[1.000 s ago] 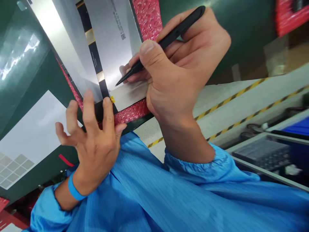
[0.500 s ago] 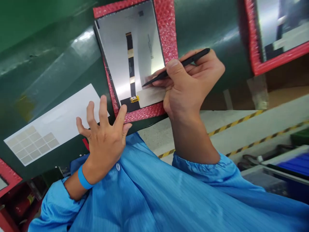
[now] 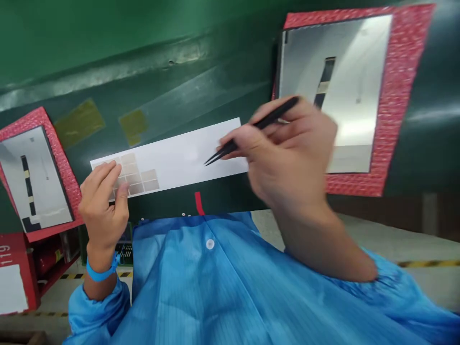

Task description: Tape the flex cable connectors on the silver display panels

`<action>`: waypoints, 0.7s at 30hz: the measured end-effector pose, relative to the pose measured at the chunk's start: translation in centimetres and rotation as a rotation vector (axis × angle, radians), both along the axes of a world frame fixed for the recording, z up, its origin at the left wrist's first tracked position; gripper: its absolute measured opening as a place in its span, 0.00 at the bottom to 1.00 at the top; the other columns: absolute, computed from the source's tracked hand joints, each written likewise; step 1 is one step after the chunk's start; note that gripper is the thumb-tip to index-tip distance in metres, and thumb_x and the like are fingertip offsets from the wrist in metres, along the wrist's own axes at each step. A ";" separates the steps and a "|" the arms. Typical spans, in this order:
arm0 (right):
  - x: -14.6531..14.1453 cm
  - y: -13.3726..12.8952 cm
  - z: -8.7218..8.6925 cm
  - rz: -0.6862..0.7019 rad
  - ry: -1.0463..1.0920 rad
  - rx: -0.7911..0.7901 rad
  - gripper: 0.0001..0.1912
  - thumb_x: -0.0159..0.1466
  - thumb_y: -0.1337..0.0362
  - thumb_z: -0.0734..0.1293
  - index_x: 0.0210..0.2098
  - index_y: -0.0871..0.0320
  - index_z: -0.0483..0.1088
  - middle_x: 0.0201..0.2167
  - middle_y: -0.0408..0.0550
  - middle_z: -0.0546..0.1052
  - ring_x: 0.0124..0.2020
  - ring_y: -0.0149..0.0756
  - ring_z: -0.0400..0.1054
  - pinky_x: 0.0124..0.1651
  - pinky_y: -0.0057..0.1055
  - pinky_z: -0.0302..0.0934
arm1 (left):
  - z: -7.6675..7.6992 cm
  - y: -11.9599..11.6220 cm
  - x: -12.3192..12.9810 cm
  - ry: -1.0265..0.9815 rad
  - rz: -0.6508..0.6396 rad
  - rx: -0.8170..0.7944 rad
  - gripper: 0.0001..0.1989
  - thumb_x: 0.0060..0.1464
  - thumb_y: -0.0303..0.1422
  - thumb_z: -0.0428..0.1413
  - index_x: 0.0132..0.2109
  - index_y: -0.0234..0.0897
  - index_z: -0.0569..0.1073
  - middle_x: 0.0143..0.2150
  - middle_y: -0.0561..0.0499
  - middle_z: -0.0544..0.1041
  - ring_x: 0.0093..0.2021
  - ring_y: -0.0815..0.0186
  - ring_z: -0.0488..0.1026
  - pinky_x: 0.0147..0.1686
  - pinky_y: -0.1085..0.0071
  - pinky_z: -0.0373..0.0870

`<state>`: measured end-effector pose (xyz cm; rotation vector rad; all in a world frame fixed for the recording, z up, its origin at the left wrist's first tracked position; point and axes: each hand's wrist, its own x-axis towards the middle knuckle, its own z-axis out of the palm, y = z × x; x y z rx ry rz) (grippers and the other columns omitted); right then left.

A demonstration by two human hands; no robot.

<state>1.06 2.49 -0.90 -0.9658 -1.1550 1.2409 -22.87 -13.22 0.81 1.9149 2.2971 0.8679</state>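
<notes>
My right hand (image 3: 291, 148), slightly blurred, pinches black tweezers (image 3: 266, 120). Their tips are slightly apart, with nothing visible between them, over the bare part of a white backing sheet (image 3: 179, 153). My left hand (image 3: 104, 201) rests over the sheet's left end, thumb apart from the fingers. It partly covers several beige-grey rectangular stickers (image 3: 134, 178) on that end. Beyond my right hand lies a display panel (image 3: 362, 96) with a silvery back and a dark flex cable (image 3: 327, 72); the hand hides the panel's lower left.
Pink bubble wrap (image 3: 402, 86) lies under the right panel. At the left, a similar panel (image 3: 53, 172) sits on pink wrap. Yellowish tape pieces (image 3: 79, 123) and a red tape strip (image 3: 199, 202) are on the dark green work surface (image 3: 172, 201). A red box (image 3: 14, 273) stands below left.
My left hand has left the panel's lower edge and is now over the stickers. My right hand has brought the tweezers from the panel to above the white sheet. The view has swung left.
</notes>
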 end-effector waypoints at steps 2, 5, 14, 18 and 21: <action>-2.9 -1.3 -0.4 0.177 -0.058 -0.059 0.15 0.63 0.59 0.81 0.38 0.51 0.72 0.27 0.37 0.80 0.28 0.37 0.81 0.26 0.28 0.78 | -0.6 -0.4 -1.0 0.034 -0.036 -0.088 0.20 0.72 0.41 0.59 0.65 0.42 0.78 0.67 0.42 0.80 0.71 0.49 0.73 0.69 0.47 0.69; -5.4 -2.0 -1.7 0.271 -0.114 -0.040 0.17 0.65 0.56 0.81 0.38 0.50 0.70 0.27 0.36 0.77 0.29 0.34 0.80 0.28 0.28 0.78 | -1.6 -0.7 -1.0 0.099 -0.070 -0.233 0.22 0.72 0.48 0.57 0.67 0.49 0.77 0.74 0.49 0.73 0.75 0.45 0.65 0.70 0.39 0.59; -6.2 -1.9 -2.9 0.228 -0.174 -0.033 0.21 0.65 0.48 0.80 0.40 0.49 0.68 0.30 0.37 0.74 0.34 0.37 0.80 0.31 0.31 0.79 | -1.9 -0.5 -0.2 0.106 -0.088 -0.225 0.24 0.68 0.46 0.60 0.68 0.53 0.75 0.73 0.48 0.74 0.74 0.41 0.66 0.70 0.39 0.55; -6.3 -1.8 -2.7 0.226 -0.226 -0.040 0.22 0.65 0.47 0.81 0.40 0.48 0.67 0.29 0.38 0.74 0.35 0.39 0.81 0.30 0.32 0.78 | -1.5 -0.4 -0.1 0.092 -0.093 -0.245 0.25 0.67 0.43 0.63 0.69 0.53 0.75 0.73 0.44 0.74 0.74 0.39 0.65 0.70 0.37 0.54; -6.2 -1.3 -2.6 0.253 -0.244 -0.029 0.22 0.64 0.46 0.81 0.39 0.49 0.68 0.29 0.38 0.74 0.35 0.40 0.81 0.29 0.31 0.78 | -1.5 -0.3 0.1 0.114 -0.105 -0.244 0.26 0.67 0.43 0.63 0.69 0.50 0.74 0.73 0.41 0.74 0.74 0.37 0.66 0.69 0.37 0.56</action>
